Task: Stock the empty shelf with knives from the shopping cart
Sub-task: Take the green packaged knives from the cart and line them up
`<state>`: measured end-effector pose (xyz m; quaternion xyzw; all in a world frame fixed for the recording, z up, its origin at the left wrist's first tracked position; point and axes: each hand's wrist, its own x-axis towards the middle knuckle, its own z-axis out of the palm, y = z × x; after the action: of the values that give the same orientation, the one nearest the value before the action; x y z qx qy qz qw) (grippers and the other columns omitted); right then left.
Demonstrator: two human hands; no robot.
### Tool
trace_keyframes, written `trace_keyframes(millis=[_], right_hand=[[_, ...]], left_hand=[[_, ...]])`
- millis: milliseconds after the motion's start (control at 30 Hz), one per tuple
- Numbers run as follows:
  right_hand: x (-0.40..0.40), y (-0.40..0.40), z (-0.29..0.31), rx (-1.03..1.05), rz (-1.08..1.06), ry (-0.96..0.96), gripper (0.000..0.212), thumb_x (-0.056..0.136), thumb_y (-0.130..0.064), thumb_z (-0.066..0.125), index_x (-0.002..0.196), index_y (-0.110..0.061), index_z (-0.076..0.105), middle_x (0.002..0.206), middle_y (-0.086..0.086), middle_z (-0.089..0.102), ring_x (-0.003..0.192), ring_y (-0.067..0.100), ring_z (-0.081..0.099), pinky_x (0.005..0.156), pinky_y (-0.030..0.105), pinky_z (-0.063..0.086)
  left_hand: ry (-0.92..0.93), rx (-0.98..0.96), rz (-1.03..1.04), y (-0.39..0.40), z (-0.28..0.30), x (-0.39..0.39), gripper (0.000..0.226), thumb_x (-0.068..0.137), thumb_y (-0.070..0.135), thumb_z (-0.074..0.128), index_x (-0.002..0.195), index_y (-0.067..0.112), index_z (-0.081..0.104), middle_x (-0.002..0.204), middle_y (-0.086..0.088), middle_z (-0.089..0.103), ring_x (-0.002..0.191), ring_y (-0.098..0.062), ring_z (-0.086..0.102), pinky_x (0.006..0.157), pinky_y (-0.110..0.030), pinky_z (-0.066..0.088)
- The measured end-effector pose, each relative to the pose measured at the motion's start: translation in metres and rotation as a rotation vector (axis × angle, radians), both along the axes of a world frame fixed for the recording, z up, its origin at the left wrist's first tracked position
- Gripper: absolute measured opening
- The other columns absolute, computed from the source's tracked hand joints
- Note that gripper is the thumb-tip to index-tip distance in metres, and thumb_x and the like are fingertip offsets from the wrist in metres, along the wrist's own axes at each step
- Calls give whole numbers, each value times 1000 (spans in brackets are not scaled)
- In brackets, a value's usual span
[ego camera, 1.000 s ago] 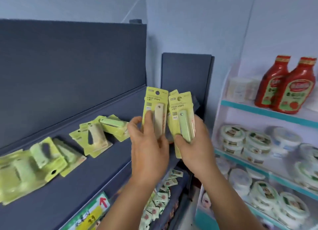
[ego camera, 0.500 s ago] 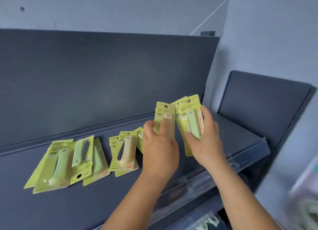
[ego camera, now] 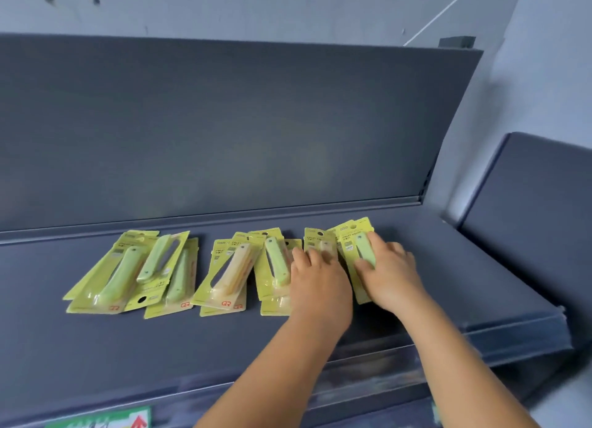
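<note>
Knife packs, yellow-green cards each with a folding fruit knife under a clear blister, lie in loose overlapping groups along a dark grey shelf [ego camera: 416, 267] seen from above. On the left sits a pile of packs with green knives [ego camera: 128, 274]; in the middle a second pile [ego camera: 237, 267] shows a cream-handled knife on top and a green one just beside it. Toward the right, two bare hands rest on more packs. The left hand [ego camera: 317, 280] lies palm down with fingers curled over the lower part of a pack holding a cream knife [ego camera: 317, 239], pressing it against the shelf; whether it grips the card or only presses it cannot be told. The right hand [ego camera: 389, 275] lies beside it, thumb and fingers curled round a small fan of packs with a green knife on top [ego camera: 360, 240], which touch the shelf surface. The two hands almost meet. Behind the packs rises the shelf's tall grey back panel [ego camera: 224, 123], with a pale wall above. At the bottom left edge, part of a green label with a red arrow [ego camera: 105, 423] shows on the shelf front
</note>
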<state>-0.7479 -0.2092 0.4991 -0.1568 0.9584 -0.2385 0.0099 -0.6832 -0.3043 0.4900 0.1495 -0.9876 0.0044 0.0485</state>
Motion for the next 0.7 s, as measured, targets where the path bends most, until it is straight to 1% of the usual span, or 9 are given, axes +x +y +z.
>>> trace_keyframes(millis=[67, 167, 267, 367, 433, 500, 567, 633, 700], right_hand=[[-3, 1, -3, 108, 27, 8, 54, 98, -41, 36, 148, -26, 22, 145, 6, 34, 129, 32, 31, 105, 39, 31], [-4, 1, -5, 162, 64, -13, 54, 99, -43, 31, 149, -26, 19, 151, 0, 29, 134, 30, 28, 107, 39, 29], [0, -1, -4, 192, 59, 12, 53, 100, -44, 28, 149, -24, 18, 152, 0, 26, 137, 27, 26, 108, 39, 25], [8, -6, 0, 191, 51, 97, 54, 100, -45, 27, 149, -23, 17, 155, -1, 19, 141, 24, 18, 112, 40, 18], [18, -14, 5, 117, 60, 184, 55, 100, -44, 30, 149, -22, 18, 156, -2, 19, 143, 22, 17, 113, 39, 16], [30, -27, 14, -18, 72, 275, 52, 99, -40, 38, 146, -21, 29, 153, -2, 28, 140, 21, 23, 111, 37, 19], [46, -42, 23, -170, 101, 360, 45, 96, -34, 45, 139, -20, 42, 146, -1, 40, 135, 21, 31, 109, 34, 21], [63, -59, 31, -278, 145, 418, 41, 94, -28, 50, 134, -18, 49, 140, -1, 47, 131, 21, 35, 106, 30, 22], [79, -76, 35, -336, 193, 437, 38, 93, -26, 52, 131, -18, 53, 136, -1, 50, 128, 20, 38, 104, 28, 25]], left_hand=[[-26, -9, 4, 0, -2, 0, 54, 97, 30, 38, 142, 2, 29, 141, -19, 37, 135, -43, 22, 115, -45, 14], [-27, 5, 13, 0, 1, 4, 58, 101, 33, 32, 148, 3, 16, 149, -18, 29, 142, -39, 9, 118, -43, 9], [13, 13, -5, -3, 4, 8, 58, 102, 37, 26, 148, 4, 16, 151, -16, 28, 143, -35, 10, 118, -42, 9], [101, 14, -35, -11, 7, 14, 55, 101, 34, 30, 148, 7, 19, 148, -12, 32, 141, -31, 18, 116, -40, 15], [180, -11, -57, -18, 12, 19, 51, 99, 31, 36, 143, 9, 25, 141, -11, 38, 134, -30, 28, 112, -38, 23], [255, -4, -65, -26, 21, 30, 51, 97, 29, 41, 142, 11, 26, 134, -9, 42, 125, -28, 37, 103, -35, 31], [335, 25, -48, -39, 27, 45, 57, 92, 26, 52, 142, 12, 28, 128, -8, 44, 116, -28, 44, 94, -34, 36], [445, 39, -28, -57, 34, 65, 54, 84, 20, 61, 134, 8, 43, 115, -11, 53, 101, -31, 54, 82, -36, 43], [549, 43, -2, -79, 35, 81, 44, 78, 18, 67, 119, 7, 56, 98, -12, 59, 84, -31, 58, 70, -36, 47]])
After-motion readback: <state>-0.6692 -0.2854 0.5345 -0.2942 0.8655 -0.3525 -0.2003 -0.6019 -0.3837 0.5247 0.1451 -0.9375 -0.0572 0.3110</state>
